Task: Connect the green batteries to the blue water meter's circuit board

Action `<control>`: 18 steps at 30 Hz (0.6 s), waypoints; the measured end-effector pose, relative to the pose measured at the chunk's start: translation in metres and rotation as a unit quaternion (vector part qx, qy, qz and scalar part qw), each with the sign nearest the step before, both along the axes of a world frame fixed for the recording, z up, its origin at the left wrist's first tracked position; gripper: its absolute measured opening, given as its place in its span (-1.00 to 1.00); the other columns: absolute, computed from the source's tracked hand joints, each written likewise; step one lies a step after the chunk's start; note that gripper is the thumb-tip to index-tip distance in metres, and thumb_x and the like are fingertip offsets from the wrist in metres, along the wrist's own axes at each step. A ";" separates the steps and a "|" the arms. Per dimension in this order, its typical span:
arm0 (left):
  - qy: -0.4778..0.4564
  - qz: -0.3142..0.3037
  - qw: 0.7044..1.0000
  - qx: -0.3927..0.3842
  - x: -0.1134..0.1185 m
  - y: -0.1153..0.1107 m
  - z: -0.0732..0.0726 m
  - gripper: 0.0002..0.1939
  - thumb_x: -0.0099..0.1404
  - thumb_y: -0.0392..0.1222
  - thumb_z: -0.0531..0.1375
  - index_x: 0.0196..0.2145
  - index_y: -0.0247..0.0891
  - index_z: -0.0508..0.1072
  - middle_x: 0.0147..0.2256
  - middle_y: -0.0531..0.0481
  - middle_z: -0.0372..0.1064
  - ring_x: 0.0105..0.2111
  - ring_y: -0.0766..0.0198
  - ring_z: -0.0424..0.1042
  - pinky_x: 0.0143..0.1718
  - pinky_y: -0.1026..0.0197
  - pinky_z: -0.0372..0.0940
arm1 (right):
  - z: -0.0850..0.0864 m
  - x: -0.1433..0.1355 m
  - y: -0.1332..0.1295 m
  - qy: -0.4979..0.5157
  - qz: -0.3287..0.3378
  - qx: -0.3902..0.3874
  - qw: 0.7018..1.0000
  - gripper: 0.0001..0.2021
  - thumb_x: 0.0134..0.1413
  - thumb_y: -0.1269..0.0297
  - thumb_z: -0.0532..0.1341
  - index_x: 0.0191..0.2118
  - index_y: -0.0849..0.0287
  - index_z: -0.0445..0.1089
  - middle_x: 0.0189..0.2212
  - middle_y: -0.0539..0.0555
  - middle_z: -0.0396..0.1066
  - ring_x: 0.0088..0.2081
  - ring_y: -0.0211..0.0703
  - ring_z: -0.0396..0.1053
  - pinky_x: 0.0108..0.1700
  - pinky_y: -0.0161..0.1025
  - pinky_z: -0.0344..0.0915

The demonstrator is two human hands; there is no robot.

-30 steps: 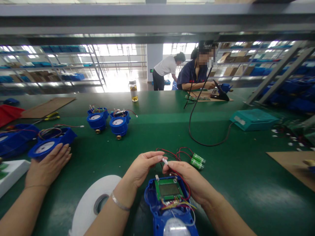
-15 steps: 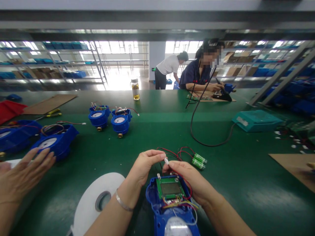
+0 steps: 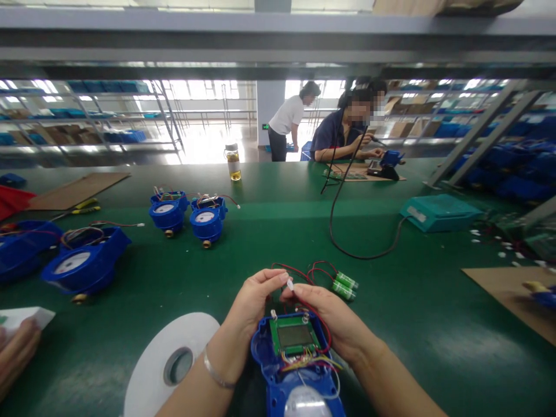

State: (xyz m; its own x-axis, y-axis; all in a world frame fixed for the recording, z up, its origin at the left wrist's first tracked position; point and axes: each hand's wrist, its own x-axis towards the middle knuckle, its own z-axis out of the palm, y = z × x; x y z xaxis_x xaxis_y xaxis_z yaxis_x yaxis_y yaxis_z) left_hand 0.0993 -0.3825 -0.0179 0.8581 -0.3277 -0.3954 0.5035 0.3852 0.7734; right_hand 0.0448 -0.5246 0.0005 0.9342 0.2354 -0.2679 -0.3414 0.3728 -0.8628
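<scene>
Between the fingertips of my left hand point(image 3: 260, 292) and my right hand point(image 3: 324, 307) is a small white connector point(image 3: 290, 284), pinched from both sides. Red wires run from it past my right fingers. Just below my hands lies an open blue meter housing point(image 3: 278, 391) with a green circuit board and grey display point(image 3: 295, 335), thin coloured wires and a clear round cover. Beyond my right hand, two green batteries point(image 3: 345, 285) with red wires rest on the green table.
A white roll point(image 3: 147, 359) lies beside my left forearm. Blue meters point(image 3: 207, 223) stand at the left, with a co-worker's hand point(image 3: 19, 353) near a white box. A teal box point(image 3: 441, 212) with black cable is at the right; a bottle point(image 3: 233, 165) stands farther back.
The co-worker's hand at the left has moved away from the blue meter, down and left, and now holds a white box. The view has shifted slightly. My hands keep their pinch on the connector.
</scene>
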 end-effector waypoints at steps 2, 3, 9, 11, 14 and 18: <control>0.012 -0.004 1.000 -0.003 0.000 0.000 0.004 -0.49 -0.42 -0.04 0.56 -0.48 -0.28 0.54 -0.52 0.02 0.47 -0.59 0.42 0.32 -0.55 0.39 0.17 | -0.001 0.000 -0.001 -0.001 0.002 0.008 1.000 -0.62 -0.16 -0.01 0.45 -0.37 0.25 0.54 -0.40 0.06 0.43 -0.36 -0.24 0.30 -0.25 -0.33 0.21; 0.016 -0.006 1.000 -0.003 -0.001 0.001 0.007 -0.48 -0.45 -0.05 0.56 -0.49 -0.28 0.53 -0.52 0.02 0.47 -0.58 0.42 0.33 -0.56 0.40 0.17 | -0.001 -0.001 -0.001 -0.001 0.003 0.012 1.000 -0.62 -0.16 0.00 0.45 -0.36 0.25 0.54 -0.39 0.07 0.44 -0.35 -0.23 0.31 -0.23 -0.32 0.23; 0.031 -0.015 0.999 0.010 -0.002 0.003 0.012 -0.45 -0.50 -0.08 0.57 -0.47 -0.28 0.54 -0.52 0.02 0.48 -0.58 0.40 0.36 -0.56 0.40 0.20 | 0.001 -0.001 0.000 -0.003 -0.007 -0.004 1.000 -0.59 -0.19 -0.03 0.45 -0.36 0.26 0.55 -0.37 0.11 0.46 -0.32 -0.17 0.34 -0.19 -0.30 0.25; 0.027 -0.006 1.000 0.011 -0.002 0.003 0.010 -0.45 -0.49 -0.09 0.56 -0.46 -0.29 0.54 -0.51 0.01 0.48 -0.58 0.41 0.36 -0.56 0.41 0.19 | 0.003 -0.001 0.000 -0.013 -0.014 -0.021 1.000 -0.58 -0.17 -0.05 0.44 -0.36 0.26 0.55 -0.39 0.11 0.46 -0.30 -0.17 0.34 -0.20 -0.31 0.24; 0.026 -0.003 1.000 0.006 -0.002 0.002 0.010 -0.46 -0.45 -0.13 0.56 -0.45 -0.32 0.53 -0.52 0.00 0.48 -0.58 0.42 0.36 -0.59 0.43 0.16 | 0.006 -0.002 -0.001 -0.034 0.000 -0.062 0.998 -0.56 -0.07 -0.08 0.38 -0.32 0.28 0.54 -0.38 0.11 0.45 -0.30 -0.19 0.33 -0.25 -0.32 0.21; 0.051 -0.011 0.998 -0.026 -0.005 0.002 0.016 -0.42 -0.47 -0.21 0.56 -0.40 -0.32 0.49 -0.52 0.01 0.47 -0.59 0.35 0.39 -0.60 0.38 0.20 | 0.005 -0.003 -0.002 -0.074 0.017 -0.122 0.990 -0.51 0.01 -0.13 0.30 -0.27 0.31 0.52 -0.40 0.12 0.45 -0.38 -0.19 0.31 -0.35 -0.31 0.16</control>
State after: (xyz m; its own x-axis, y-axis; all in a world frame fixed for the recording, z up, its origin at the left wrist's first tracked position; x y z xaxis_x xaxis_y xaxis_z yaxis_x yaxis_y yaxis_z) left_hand 0.0943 -0.3804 -0.0019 0.8068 -0.3688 -0.4617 0.5870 0.4108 0.6977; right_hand 0.0416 -0.5267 0.0056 0.9599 0.2129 -0.1824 -0.2144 0.1382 -0.9669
